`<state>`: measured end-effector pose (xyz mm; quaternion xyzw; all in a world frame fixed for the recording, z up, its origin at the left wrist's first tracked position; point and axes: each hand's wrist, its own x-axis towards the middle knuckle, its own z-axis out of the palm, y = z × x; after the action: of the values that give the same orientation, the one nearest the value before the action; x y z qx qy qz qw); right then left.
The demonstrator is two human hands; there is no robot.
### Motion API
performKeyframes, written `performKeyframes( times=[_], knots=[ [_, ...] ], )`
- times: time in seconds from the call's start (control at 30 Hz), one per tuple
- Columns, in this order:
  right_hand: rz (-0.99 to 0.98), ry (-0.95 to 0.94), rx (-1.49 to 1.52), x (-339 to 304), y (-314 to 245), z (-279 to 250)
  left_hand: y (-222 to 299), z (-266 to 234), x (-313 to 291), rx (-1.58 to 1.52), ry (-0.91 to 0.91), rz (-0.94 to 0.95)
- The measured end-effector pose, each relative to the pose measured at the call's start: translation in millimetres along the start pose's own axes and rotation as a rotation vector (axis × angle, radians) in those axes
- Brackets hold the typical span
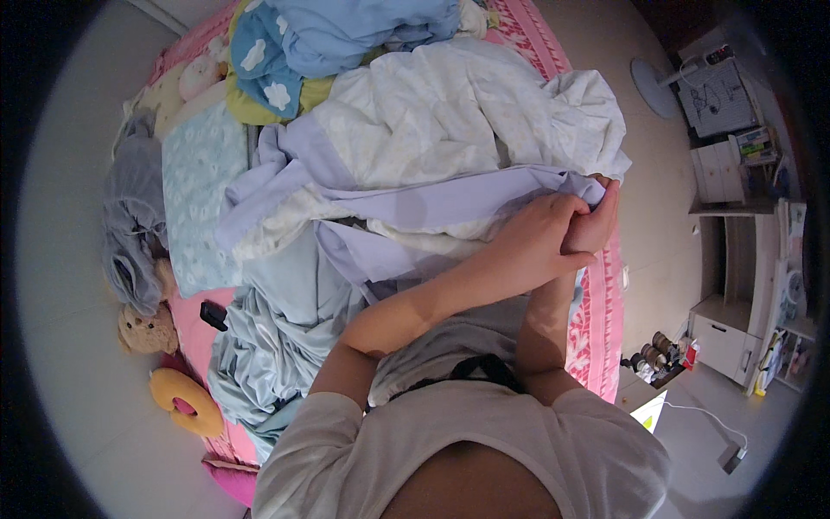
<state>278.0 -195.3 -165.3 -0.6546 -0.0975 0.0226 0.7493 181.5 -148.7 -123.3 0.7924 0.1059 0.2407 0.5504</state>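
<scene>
Both hands meet at the right-hand edge of the bed. The right hand (595,227) has its fingers closed on the lavender border of a quilt (432,112); the left hand (555,221) overlaps it and lies against the same border, its grip partly hidden, so whether it pinches the fabric cannot be told. The left forearm crosses in front of the body. The quilt, white with a faint pattern, lies rumpled across the middle of the bed, its lavender border running leftward from the hands in a long, loose fold. Below and to the left of it, a pale blue-grey sheet (277,355) is bunched in creases. A light blue patterned pillow (203,199) lies left of the quilt, with a small black object (213,316) near its lower edge. Beyond the quilt is a blue blanket (354,39) with white cloud motifs. Along the left side are a grey plush-like item (134,216), a teddy bear (147,330), an orange neck pillow (186,403) and a magenta cushion (232,478). A pink patterned bedcover (598,333) shows at the right edge; past it, on the floor, stands a white cabinet (724,339).
</scene>
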Motion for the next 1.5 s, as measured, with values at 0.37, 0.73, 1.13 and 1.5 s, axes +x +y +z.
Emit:
performKeyframes(
  times=[0.37,0.73,1.13,1.5],
  knots=[
    [0.144,0.106,0.379,29,-13,-7,-1,-51,-58,0.037,0.264,-0.019],
    [0.318,-0.188,0.398,-3,-53,-4,-45,-116,-47,0.661,0.466,-0.070],
    [0.042,-0.079,0.273,18,-45,-26,-33,-117,-48,0.520,0.499,-0.011],
    [-0.115,-0.739,-0.155,37,-49,-69,-14,-150,-51,0.559,0.357,0.002]
  ],
)
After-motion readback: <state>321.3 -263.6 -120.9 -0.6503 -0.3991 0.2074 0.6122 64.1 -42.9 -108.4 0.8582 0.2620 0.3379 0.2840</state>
